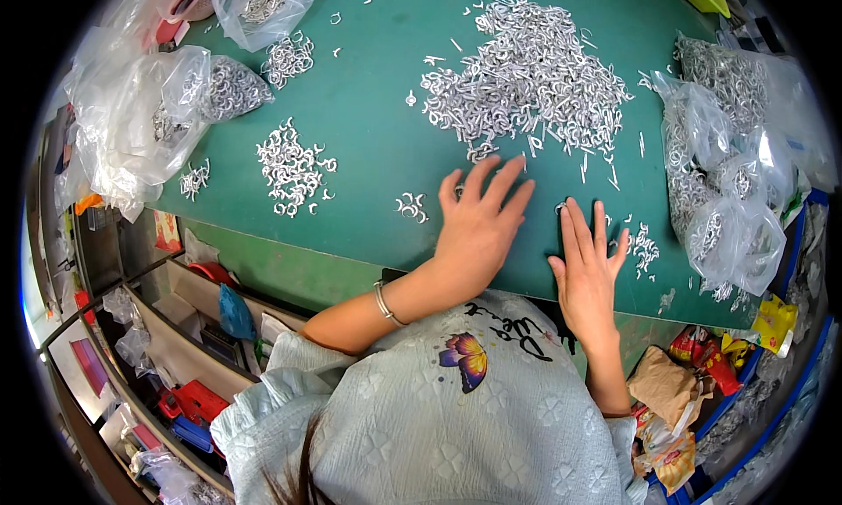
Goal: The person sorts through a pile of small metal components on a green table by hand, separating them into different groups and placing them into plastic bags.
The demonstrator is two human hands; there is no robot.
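Note:
A large heap of small silvery curved metal pieces (535, 75) lies on the green tabletop (377, 75). At the heap's near edge, my left hand (481, 229) has its fingers spread and bent down to the table, with a small piece beside the fingertips. To its right, my right hand (588, 273) lies with fingers stretched out. A small curved piece shows by its fingertips, and a little cluster of pieces (646, 249) lies just right of it. Left of my left hand is a small group of curved pieces (410, 208). What lies beneath both palms is hidden.
A larger sorted pile (291, 167) and a smaller one (288, 60) sit on the left. Clear plastic bags (140, 110) crowd the left edge; filled bags (715, 163) line the right. Below the table are a shelf (189, 308) and snack wrappers (671, 387).

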